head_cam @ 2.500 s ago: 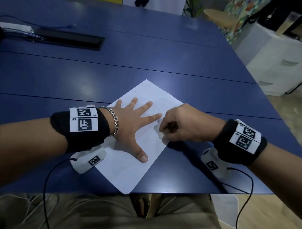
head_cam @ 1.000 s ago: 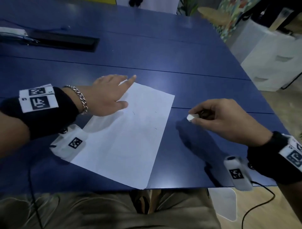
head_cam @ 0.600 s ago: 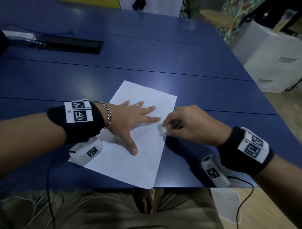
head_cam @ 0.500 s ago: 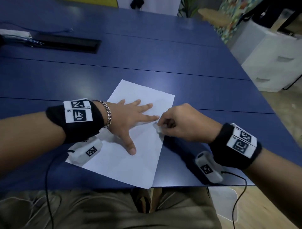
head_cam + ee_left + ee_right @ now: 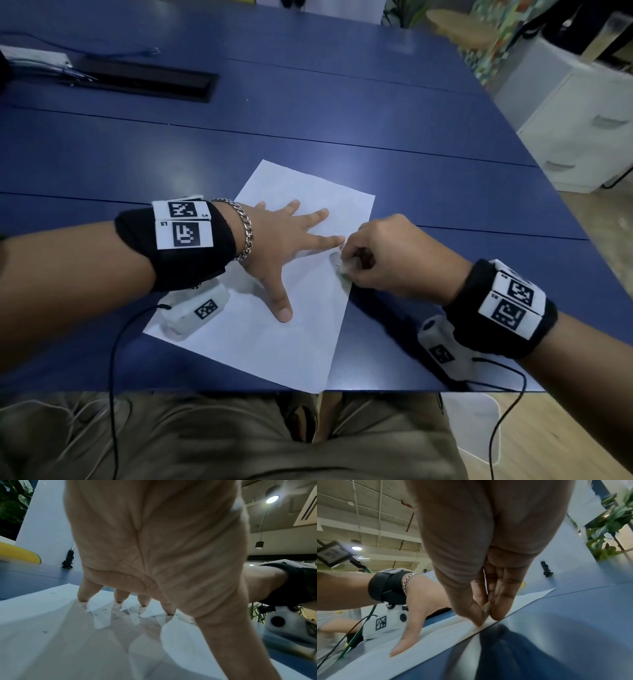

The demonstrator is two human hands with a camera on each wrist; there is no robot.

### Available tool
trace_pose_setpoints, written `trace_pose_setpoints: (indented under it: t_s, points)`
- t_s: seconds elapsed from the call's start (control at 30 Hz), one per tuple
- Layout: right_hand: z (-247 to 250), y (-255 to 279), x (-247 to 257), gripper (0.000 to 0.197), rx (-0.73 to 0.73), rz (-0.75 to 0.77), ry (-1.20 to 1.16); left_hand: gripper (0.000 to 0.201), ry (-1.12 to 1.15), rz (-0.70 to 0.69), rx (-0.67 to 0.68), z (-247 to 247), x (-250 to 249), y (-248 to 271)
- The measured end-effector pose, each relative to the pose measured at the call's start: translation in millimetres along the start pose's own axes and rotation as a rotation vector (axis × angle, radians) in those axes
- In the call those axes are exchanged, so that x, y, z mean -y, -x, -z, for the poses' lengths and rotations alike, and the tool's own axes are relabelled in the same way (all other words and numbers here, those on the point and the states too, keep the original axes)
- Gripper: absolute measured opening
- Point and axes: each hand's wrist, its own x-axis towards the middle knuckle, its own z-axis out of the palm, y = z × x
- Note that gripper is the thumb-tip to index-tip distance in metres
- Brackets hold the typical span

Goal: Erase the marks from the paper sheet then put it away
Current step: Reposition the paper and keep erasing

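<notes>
Your right hand [image 5: 383, 260] pinches a small white eraser [image 5: 343, 266] between thumb and fingertips, pressing it on the right edge of the white paper sheet [image 5: 274, 342]. Your left hand [image 5: 284, 243] lies flat, 5 fingers spread, pinning the sheet to the blue table [image 5: 308, 113].

The paper sheet [image 5: 274, 339] is plain white, with a few faint grey flecks and short dark strokes near the fingertips in the left wrist view. It lies on a deep blue table [image 5: 308, 120] crossed by thin dark seams. At 10 o'clock sits a black rectangular panel [image 5: 144, 82]. Both wrists wear black bands [image 5: 185, 253] carrying white tags printed with black square codes (the same pattern marks the white camera pods). A silver chain bracelet [image 5: 245, 233] circles the left wrist. The eraser [image 5: 344, 265] is whitish. At 2 o'clock stands a white cabinet [image 5: 579, 126]; the trousers [image 5: 205, 442] are olive-khaki.
</notes>
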Motion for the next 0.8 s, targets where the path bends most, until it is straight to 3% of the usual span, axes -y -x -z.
trace_pose_setpoints:
  t_s: [0.17, 0.33, 0.5, 0.6, 0.7, 0.8]
  points:
    - [-8, 19, 20, 0.011, 0.126, 0.133, 0.024, 0.149, 0.012, 0.004, 0.002, -1, 2, 0]
    - [-4, 6, 8, 0.011, 0.012, 0.025, 0.023, 0.148, 0.006, -0.001, 0.002, 0, 1, 0]
    - [-7, 23, 27, 0.009, 0.083, 0.108, 0.037, 0.150, 0.043, -0.018, -0.034, -2, 3, 0]
    - [7, 35, 18, 0.006, -0.095, -0.001, -0.087, 0.149, 0.117, -0.041, -0.160, 4, 15, 10]
    - [15, 55, 7, 0.003, -0.223, -0.139, -0.270, 0.118, 0.213, 0.015, -0.308, 15, 45, 26]
    - [12, 70, 10, 0.001, -0.268, -0.207, -0.377, 0.088, 0.236, 0.073, -0.359, 12, 78, 37]
